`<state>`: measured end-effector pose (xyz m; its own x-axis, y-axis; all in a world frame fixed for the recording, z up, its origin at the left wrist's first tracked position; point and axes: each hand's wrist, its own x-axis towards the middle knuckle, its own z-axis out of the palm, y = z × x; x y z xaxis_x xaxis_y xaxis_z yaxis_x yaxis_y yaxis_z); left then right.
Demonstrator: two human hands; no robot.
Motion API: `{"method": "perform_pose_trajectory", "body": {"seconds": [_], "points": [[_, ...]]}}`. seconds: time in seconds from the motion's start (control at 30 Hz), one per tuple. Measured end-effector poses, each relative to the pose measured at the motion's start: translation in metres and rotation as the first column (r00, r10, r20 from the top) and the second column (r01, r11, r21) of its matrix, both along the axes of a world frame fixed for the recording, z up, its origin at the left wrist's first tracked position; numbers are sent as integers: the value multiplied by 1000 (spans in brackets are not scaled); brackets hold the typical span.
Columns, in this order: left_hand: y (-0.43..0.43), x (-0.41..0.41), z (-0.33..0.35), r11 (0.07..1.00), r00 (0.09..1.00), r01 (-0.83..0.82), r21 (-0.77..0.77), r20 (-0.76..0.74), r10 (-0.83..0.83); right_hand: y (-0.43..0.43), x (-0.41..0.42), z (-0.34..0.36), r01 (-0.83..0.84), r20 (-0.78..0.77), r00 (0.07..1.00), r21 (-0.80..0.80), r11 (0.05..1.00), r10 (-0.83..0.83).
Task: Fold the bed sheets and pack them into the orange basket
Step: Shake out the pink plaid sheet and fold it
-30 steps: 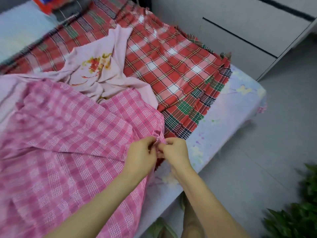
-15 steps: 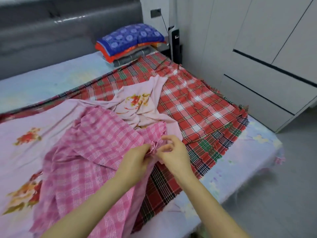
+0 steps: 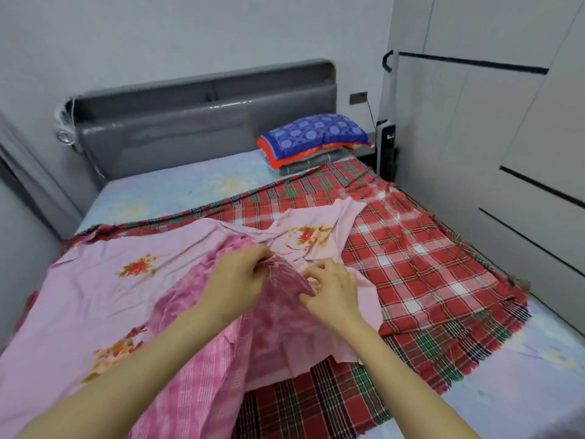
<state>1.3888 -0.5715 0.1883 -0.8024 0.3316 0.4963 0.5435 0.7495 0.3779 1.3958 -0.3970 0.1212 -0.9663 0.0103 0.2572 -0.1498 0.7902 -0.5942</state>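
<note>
Two hands, left hand (image 3: pixel 235 275), right hand (image 3: pixel 332 288), pinching pink checked sheet (image 3: pixel 278 315) between them

Pink checked sheet (image 3: pixel 272 315) is bunched and lifted near the foot edge of the bed (image 3: pixel 164 191), pinched at its top by the left hand (image 3: pixel 234 280) and right hand (image 3: pixel 332 289), with the rest hanging crumpled. Pale pink floral sheet (image 3: pixel 104 296) is spread rumpled beneath it, toward the left edge. Red plaid sheet (image 3: pixel 421 267) is laid flat under both, reaching the right edge.

I am facing the grey headboard (image 3: pixel 202 128); a pale wall (image 3: pixel 190 33) is rising behind it, and white wardrobe doors (image 3: pixel 474 122) are standing to its right.
</note>
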Motion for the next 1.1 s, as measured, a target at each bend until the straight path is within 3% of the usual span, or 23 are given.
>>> {"method": "perform_pose_trajectory", "body": {"seconds": [0.07,0.4,0.63,0.9,1.1], "points": [[-4,-6,20,999,1000,-12,36,-26,13,-2,-3,3,32,-41,998,-113,993,-37],[-9,-33,169,994,949,-95,60,-296,108,-11,-44,89,-240,-58,969,-434,868,238],[-28,-66,315,941,797,-190,281,-516,315,-1,-52,135,-367,59,923,-168,915,381],[-53,-62,416,860,636,-323,396,-582,507,59,-70,169,-345,310,879,-116,932,363],[-91,-52,443,778,598,-341,528,-517,613,109,-89,219,-291,205,925,-156,944,319]]}}
